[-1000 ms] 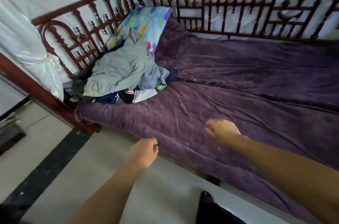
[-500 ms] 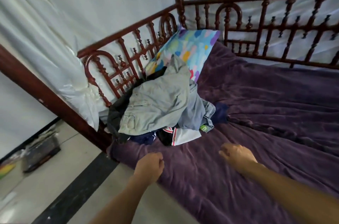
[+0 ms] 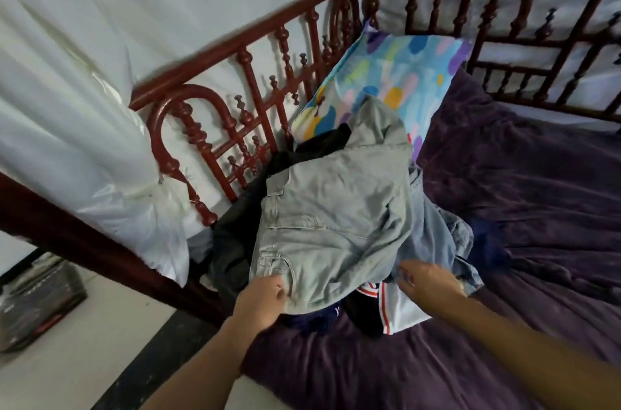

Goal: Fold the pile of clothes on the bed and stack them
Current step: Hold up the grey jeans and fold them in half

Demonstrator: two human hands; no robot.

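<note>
At centre frame I see the pile of clothes (image 3: 339, 241), an unfolded heap at the head end of the bed (image 3: 504, 241), resting against the patterned pillow (image 3: 396, 73) at upper centre. The top garment is a pair of pale grey-green jeans (image 3: 336, 214): stiff twill, visible seams, a curved front pocket and belt loops. Beneath it lie a faded blue denim piece (image 3: 437, 241) at right, a dark grey or black garment (image 3: 232, 251) at left, a navy item (image 3: 309, 315) under the lower edge, and a smooth white piece with red and navy trim (image 3: 400, 309). The bed carries a plush, creased purple blanket (image 3: 487, 325). Its frame (image 3: 245, 100) is dark red turned wood with spindles and arches; white sheeting (image 3: 84, 90) hangs behind it at upper left.

My left hand (image 3: 260, 297) is at the lower centre, fingers curled over the jeans' waistband edge near the pocket, apparently pinching the cloth. My right hand (image 3: 430, 283) is at lower right of the pile, fingers spread and bent, touching the jeans' lower edge and the denim; I cannot tell whether it grips anything.

At lower left, a clear plastic-wrapped bundle (image 3: 37, 305) sits on the pale floor (image 3: 100, 342); its contents are unclear.

Compared with half a second ago, both hands have moved from above the blanket onto the pile, and the view has closed in.
</note>
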